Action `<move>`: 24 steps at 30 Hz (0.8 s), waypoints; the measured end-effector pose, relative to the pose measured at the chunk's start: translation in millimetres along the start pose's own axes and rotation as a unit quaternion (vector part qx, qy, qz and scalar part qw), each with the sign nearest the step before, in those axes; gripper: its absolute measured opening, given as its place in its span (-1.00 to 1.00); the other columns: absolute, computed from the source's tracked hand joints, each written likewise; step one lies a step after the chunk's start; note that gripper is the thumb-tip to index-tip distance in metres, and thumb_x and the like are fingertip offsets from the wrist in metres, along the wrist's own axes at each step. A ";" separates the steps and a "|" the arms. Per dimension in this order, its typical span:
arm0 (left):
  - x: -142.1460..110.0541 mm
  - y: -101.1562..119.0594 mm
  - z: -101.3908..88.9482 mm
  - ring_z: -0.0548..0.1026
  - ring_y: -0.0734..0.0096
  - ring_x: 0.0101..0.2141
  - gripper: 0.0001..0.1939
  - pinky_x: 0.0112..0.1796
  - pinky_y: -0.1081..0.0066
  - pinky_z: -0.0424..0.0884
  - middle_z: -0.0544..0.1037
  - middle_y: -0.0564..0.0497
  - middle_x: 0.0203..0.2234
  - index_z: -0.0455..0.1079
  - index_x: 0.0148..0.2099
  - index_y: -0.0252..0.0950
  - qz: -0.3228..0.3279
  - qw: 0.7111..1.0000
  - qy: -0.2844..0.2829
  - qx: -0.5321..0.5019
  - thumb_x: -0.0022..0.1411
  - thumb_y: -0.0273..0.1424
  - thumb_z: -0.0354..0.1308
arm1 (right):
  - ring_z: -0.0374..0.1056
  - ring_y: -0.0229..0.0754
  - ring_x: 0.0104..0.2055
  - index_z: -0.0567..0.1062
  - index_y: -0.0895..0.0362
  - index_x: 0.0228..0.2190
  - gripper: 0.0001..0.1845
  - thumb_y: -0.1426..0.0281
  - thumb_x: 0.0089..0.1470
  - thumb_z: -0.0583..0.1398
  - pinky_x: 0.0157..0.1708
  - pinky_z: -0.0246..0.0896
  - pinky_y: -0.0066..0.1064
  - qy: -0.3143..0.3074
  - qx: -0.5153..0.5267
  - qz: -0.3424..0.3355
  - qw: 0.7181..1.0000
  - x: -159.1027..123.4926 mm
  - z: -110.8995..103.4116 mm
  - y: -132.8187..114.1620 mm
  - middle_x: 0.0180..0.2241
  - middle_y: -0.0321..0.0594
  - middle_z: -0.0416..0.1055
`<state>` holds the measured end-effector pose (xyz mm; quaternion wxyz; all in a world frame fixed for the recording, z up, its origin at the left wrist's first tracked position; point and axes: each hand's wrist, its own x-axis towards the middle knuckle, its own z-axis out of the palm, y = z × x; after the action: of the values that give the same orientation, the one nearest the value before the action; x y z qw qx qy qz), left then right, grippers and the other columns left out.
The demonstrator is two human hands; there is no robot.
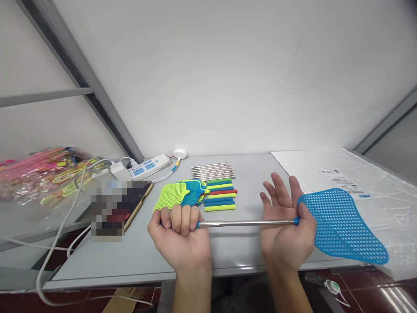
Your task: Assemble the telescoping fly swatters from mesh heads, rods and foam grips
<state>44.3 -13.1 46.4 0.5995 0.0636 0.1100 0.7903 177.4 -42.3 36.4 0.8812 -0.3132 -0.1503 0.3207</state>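
Observation:
A blue fly swatter (342, 226) with a metal rod lies level across both hands above the table. My left hand (182, 234) is closed in a fist around its blue handle, most of which the fingers hide. My right hand (286, 230) grips the blue neck of the mesh head between thumb and palm, its other fingers raised and spread. Behind the rod lie a pile of mesh swatter heads (171, 195) in yellow-green and blue, a row of coloured handles (220, 201) and a row of metal rods (213, 171).
On the left are a phone (133, 202), partly blurred out, a power strip (151, 167) with plugs and white cables, and plastic bags (48, 174) of colourful items. A white wrapped package (329, 167) with a label lies at the right. A wall stands behind the grey table (130, 261).

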 end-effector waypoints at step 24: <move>-4.3 -10.3 -12.6 0.27 0.46 -0.48 -0.68 -0.43 0.48 0.18 0.33 0.13 -0.56 0.26 -0.43 -0.25 -0.094 0.670 -0.300 0.673 0.33 -0.20 0.09 | 0.43 -0.20 -0.30 0.43 0.08 -0.21 -0.71 0.16 0.27 0.03 -0.17 0.32 -0.26 -0.092 -0.053 0.076 0.991 -1.1 -2.5 12.6 -0.42 -0.29 0.48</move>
<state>52.2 -15.9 31.8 0.4655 0.6727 0.4319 0.3798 171.8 -36.6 26.3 0.8186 -0.3395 -0.2233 0.4059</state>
